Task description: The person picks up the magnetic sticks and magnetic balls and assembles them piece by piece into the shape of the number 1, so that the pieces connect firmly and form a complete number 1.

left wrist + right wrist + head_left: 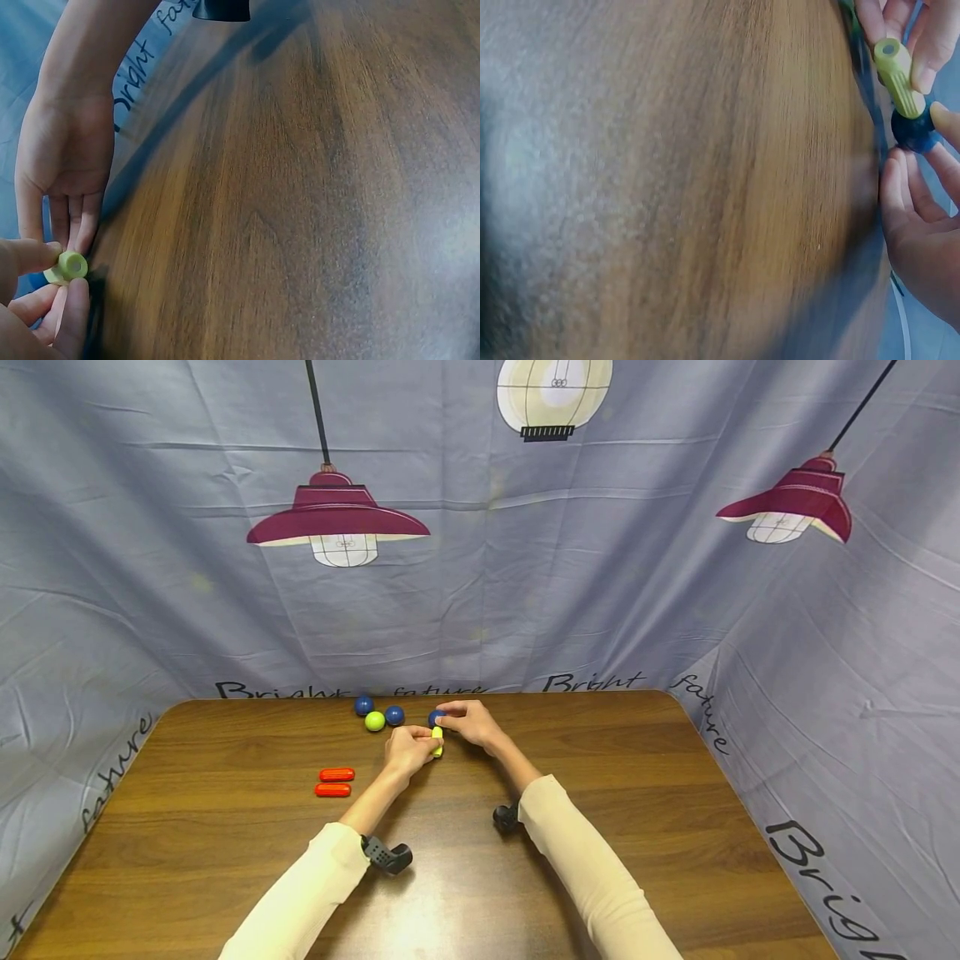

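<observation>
My left hand [408,750] pinches a short yellow-green rod [900,79] between thumb and fingers; its near end has a round hole. My right hand [468,723] holds a dark blue ball [913,129] in its fingertips. Rod and ball meet end to end in the right wrist view. In the left wrist view the rod's ringed end [73,265] faces the camera, and most of the ball is hidden behind it. Left of the hands are two more blue balls [363,706] and a yellow-green ball [375,721].
Two red rods [337,774] lie side by side on the wooden table [637,793], left of the left forearm. A grey curtain [450,610] with printed lamps hangs along the table's back edge. Black wrist cameras [396,858] stick out below both forearms.
</observation>
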{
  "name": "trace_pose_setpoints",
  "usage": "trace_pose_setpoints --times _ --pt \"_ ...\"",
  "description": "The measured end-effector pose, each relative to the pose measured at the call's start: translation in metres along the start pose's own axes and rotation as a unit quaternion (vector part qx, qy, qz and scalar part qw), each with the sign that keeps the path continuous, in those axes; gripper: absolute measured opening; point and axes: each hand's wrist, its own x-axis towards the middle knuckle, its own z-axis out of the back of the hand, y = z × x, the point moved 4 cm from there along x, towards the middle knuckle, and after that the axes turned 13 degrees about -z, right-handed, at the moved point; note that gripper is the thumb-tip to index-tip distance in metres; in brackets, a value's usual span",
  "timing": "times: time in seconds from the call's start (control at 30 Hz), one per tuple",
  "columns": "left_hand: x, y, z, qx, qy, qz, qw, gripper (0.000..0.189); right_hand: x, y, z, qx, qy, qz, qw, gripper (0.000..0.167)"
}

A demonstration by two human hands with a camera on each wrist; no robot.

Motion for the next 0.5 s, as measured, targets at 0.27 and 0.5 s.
trace_pose_setpoints --times 0.27,0.5 --pt "0.0006 -0.0005 -0.0045 -0.007 -0.004 0.003 1.0 0.024 0.0006 -0.0032 0.0039 -0.001 -0.006 0.002 1.0 0.035" --pt "0.001 -0.002 -0.0096 -0.01 -0.003 -0.003 0.9999 0.024 0.0014 -0.0069 0.0079 -0.003 -0.003 -0.003 1.0 0.036"
